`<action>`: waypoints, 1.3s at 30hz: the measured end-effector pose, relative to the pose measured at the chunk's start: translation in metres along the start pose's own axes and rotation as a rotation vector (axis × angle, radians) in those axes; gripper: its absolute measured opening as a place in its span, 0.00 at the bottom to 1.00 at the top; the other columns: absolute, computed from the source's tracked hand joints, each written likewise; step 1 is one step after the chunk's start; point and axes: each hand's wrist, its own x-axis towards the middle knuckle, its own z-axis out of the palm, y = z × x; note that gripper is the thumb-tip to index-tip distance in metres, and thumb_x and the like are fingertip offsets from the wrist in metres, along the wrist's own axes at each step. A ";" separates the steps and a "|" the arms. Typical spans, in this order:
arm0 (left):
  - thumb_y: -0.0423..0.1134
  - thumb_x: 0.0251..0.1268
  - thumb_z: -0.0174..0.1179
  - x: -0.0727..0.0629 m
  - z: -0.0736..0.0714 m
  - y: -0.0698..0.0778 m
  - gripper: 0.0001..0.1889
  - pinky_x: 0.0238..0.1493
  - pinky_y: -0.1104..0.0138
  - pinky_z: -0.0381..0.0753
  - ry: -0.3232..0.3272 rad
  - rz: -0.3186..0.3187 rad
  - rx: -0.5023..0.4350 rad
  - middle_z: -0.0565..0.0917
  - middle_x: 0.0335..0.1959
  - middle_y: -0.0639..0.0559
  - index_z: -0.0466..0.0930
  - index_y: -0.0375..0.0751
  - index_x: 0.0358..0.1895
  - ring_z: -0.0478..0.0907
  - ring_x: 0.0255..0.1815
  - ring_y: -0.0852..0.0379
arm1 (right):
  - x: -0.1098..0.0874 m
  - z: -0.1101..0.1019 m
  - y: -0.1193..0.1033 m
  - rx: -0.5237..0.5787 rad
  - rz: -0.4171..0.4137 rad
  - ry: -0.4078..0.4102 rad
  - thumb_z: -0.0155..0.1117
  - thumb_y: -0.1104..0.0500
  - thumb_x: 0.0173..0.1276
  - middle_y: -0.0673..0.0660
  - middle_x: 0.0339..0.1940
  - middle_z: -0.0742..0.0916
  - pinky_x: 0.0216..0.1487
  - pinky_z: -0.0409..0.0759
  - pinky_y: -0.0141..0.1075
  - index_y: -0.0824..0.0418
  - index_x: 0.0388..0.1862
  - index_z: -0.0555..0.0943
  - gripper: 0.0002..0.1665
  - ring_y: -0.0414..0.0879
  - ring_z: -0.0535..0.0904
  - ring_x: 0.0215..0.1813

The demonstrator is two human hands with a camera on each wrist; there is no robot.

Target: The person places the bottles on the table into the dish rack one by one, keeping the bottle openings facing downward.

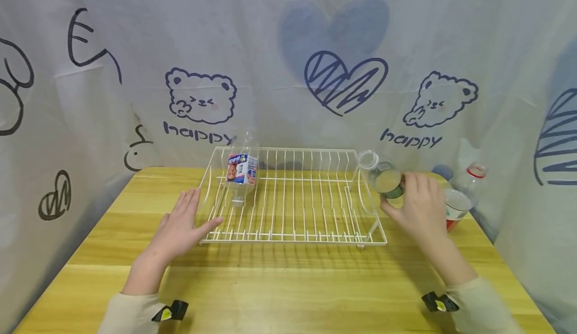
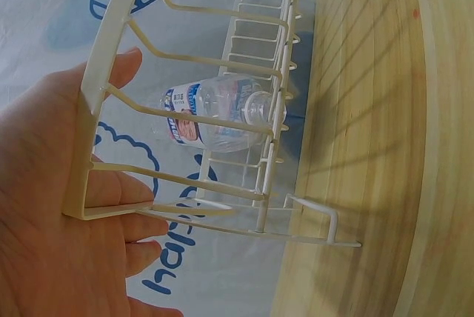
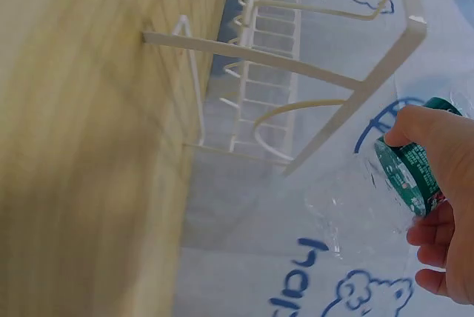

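Observation:
A white wire dish rack (image 1: 288, 242) stands on the table. My left hand (image 1: 178, 226) rests at its left front corner, fingers straight and spread, thumb reaching over the front part. In the left wrist view that hand (image 2: 44, 176) lies against the rack's rail (image 2: 92, 102). Inside the rack on the left is a clear plastic bottle (image 1: 242, 169) with a blue, red and white label, neck towards me. My right hand (image 1: 423, 204) grips a clear bottle with a green label (image 1: 388, 181) beside the rack's right end. In the right wrist view, thumb and fingers hold the green label (image 3: 409, 172).
To the right of my right hand are a clear bottle with a red cap (image 1: 477, 171) and a white-and-red container (image 1: 456, 204) with a round rim. The wooden table (image 1: 279, 289) ends at a pale curtain (image 1: 270, 38) printed with bears and hearts.

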 end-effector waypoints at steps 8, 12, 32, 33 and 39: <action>0.73 0.65 0.42 0.001 0.001 -0.001 0.55 0.70 0.29 0.34 -0.007 0.009 -0.003 0.33 0.80 0.39 0.29 0.37 0.78 0.30 0.80 0.34 | 0.024 -0.008 -0.010 -0.074 -0.154 -0.003 0.59 0.40 0.50 0.68 0.37 0.80 0.38 0.74 0.54 0.71 0.43 0.74 0.36 0.64 0.73 0.40; 0.73 0.65 0.43 0.002 -0.001 -0.001 0.55 0.70 0.29 0.32 -0.004 0.012 0.008 0.32 0.80 0.39 0.28 0.37 0.78 0.29 0.80 0.34 | 0.034 -0.009 -0.015 -0.098 -0.209 -0.006 0.58 0.40 0.52 0.69 0.41 0.81 0.39 0.75 0.54 0.71 0.47 0.75 0.37 0.65 0.74 0.43; 0.64 0.65 0.55 0.004 -0.010 0.027 0.45 0.70 0.29 0.46 0.280 0.216 0.204 0.50 0.79 0.38 0.49 0.47 0.78 0.44 0.80 0.36 | 0.061 0.012 -0.017 -0.142 -0.543 0.113 0.72 0.50 0.46 0.66 0.49 0.80 0.45 0.71 0.47 0.69 0.56 0.73 0.40 0.58 0.72 0.48; 0.63 0.64 0.56 0.006 -0.011 0.032 0.44 0.70 0.30 0.48 0.304 0.235 0.208 0.53 0.79 0.38 0.51 0.48 0.78 0.47 0.79 0.36 | 0.063 0.013 -0.017 -0.152 -0.564 0.125 0.74 0.50 0.45 0.65 0.49 0.80 0.45 0.71 0.47 0.69 0.56 0.74 0.41 0.58 0.72 0.48; 0.58 0.61 0.63 0.017 -0.014 0.069 0.38 0.69 0.38 0.60 0.414 0.354 0.175 0.69 0.69 0.40 0.65 0.46 0.71 0.63 0.70 0.38 | 0.078 0.023 -0.018 -0.183 -0.654 0.194 0.66 0.46 0.56 0.63 0.49 0.81 0.44 0.71 0.46 0.68 0.56 0.75 0.35 0.56 0.72 0.47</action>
